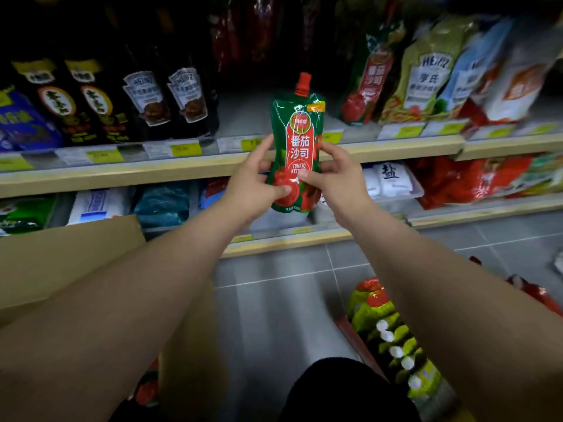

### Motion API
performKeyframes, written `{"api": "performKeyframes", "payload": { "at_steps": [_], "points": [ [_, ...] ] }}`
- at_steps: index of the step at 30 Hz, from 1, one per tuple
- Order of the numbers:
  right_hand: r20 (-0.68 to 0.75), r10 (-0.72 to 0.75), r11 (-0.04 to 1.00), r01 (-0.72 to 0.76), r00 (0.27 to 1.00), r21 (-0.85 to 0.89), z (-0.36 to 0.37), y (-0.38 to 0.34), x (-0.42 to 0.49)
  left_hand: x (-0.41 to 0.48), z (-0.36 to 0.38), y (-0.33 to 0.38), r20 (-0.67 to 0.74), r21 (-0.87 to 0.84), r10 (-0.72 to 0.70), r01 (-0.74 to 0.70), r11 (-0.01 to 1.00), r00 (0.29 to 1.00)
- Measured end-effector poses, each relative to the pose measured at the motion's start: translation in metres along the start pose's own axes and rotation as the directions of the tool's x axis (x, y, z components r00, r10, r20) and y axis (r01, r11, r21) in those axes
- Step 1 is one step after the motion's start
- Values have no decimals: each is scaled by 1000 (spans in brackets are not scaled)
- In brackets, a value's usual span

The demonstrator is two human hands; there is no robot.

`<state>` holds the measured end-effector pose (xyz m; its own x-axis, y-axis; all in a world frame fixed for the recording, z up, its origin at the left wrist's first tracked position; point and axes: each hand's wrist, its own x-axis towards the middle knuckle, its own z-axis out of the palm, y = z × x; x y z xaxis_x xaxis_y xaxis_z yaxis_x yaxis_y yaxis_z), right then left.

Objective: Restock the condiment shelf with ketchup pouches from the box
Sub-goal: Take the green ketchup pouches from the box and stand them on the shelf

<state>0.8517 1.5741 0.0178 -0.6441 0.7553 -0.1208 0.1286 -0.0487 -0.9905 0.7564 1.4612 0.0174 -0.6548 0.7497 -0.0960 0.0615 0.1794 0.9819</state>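
green ketchup pouch [297,147], red cap, upright

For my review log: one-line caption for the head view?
Upright green-and-red spouted ketchup pouch held by left hand and right hand before the wood-edged condiment shelf.

We see upper shelf [91,179]: dark sauce bottles [170,95] left, pouches [426,74] right | lower shelf [487,212]: salt bags [391,181] | floor [274,269]: cardboard box [61,260]
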Motion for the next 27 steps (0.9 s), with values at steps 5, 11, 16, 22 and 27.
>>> {"api": "performKeyframes", "payload": {
  "at_steps": [5, 11, 16, 22, 27],
  "points": [
    [-27, -109, 994, 109, 994, 16, -26, -23, 44, 48, 30, 24, -131, -23, 118, -122, 992, 984],
    [91, -244, 957, 255, 965, -136, -41, -54, 89, 96, 42, 39, -270, 15, 229, -233, 972, 935],
    [57, -371, 889, 373, 927, -267, -37, -59, 115, 125, 43, 41, -344, 86, 285, -272, 959, 895],
    [-45, -502, 769, 422, 864, -480, -31, -28, 136, 144, 46, 28, -357, 275, 350, -261, 925, 866],
    [-37, -527, 740, 437, 849, -511, -30, -22, 145, 152, 43, 24, -346, 380, 359, -220, 898, 867]
  ]
}}
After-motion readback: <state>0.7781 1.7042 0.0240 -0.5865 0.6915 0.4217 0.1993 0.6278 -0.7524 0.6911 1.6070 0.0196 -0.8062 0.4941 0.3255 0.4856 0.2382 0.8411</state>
